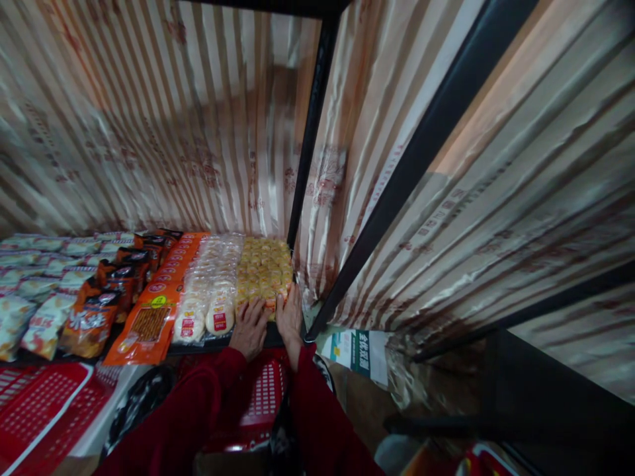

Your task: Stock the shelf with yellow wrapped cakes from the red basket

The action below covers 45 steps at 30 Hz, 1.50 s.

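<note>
Two dark red sleeves (173, 413) come in from the bottom, closest of all. The left hand (251, 327) and the right hand (290, 318) sit side by side with a small gap between them. Both are spread out, palms down, not gripped shut. Their fingers touch the front of the yellow snack packs (264, 268).

The yellow snack packs are at the right end of a black shelf (274, 336), near a black post (310, 132). They look shiny and bumpy, like lots of little yellow lumps in clear wrap, lined up in rows going back. A bit of orange-red shows at the front, by the fingers. The small print is too blurry to read.

Just left of them are white round snacks (219, 318) in clear wrap, with red labels. Next come flat orange bags (149, 324), with brown sticks showing through the front one. A red basket (262, 393) is below, between the arms.
</note>
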{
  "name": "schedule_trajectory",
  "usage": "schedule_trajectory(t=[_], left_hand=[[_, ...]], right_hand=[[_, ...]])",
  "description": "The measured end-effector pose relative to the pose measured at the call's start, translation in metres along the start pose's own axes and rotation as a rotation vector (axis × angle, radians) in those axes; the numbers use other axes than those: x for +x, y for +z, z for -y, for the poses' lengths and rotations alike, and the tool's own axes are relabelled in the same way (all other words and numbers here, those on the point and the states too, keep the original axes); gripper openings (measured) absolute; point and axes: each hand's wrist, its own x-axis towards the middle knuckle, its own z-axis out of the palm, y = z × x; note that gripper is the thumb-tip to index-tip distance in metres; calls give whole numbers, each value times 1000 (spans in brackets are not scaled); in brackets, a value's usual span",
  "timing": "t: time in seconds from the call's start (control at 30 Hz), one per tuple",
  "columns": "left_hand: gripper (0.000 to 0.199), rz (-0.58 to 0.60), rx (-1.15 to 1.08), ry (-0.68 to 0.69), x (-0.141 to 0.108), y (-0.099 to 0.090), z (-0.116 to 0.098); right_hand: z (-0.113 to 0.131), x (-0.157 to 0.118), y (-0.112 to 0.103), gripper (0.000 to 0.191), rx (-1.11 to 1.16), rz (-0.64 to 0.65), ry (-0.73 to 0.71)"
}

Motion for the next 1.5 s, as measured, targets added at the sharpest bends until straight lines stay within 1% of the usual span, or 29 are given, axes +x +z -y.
schedule_trajectory(t=[0.2, 0.4, 0.63, 0.73, 0.8, 0.9, 0.97, 1.03, 1.07, 1.1, 1.17, 1.2, 1.27, 1.33, 1.4, 1.5], left_hand=[[49, 48, 21, 12, -9, -2, -3], [48, 81, 50, 33, -3, 3, -7], [49, 70, -8, 78, 0, 2, -7], [47, 58, -26, 81, -1, 2, -7], [44, 57, -49, 71, -2, 0, -8], [35, 34, -85, -5, 2, -8, -10], [29, -6, -89, -115, 15, -17, -8], [28, -5, -78, -219, 37, -26, -3], [29, 18, -66, -259, 50, -29, 0], [32, 67, -56, -289, 65, -31, 3], [43, 170, -47, -380, 96, -31, 10], [49, 238, -51, -419, 110, -29, 13], [51, 387, -80, -472, 135, -20, 18], [55, 498, -116, -482, 154, -9, 22], [57, 566, -143, -474, 168, 2, 24], [59, 615, -146, -450, 180, 15, 24]], right_hand=[[0, 1, 0, 60, 14, -19, -14], [-1, 1, 0, 61, 32, 27, 11], [-2, 1, -1, 68, 22, 28, -11], [-1, 0, -3, 74, 11, 47, -13], [0, 0, -3, 74, 8, 50, -10], [1, 0, -4, 72, 1, 47, -18], [1, 0, -3, 72, -11, 45, -28], [1, 0, -2, 73, -21, 38, -33], [0, 0, -2, 74, -24, 33, -34], [0, 0, -1, 74, -25, 27, -37], [-2, 0, 1, 73, -26, 17, -44], [-3, 1, 1, 73, -26, 13, -47], [-5, 1, 3, 73, -26, 9, -53], [-7, 0, 4, 73, -30, 9, -56], [-9, 0, 4, 73, -43, 17, -59], [-10, -1, 4, 74, -64, 12, -56]])
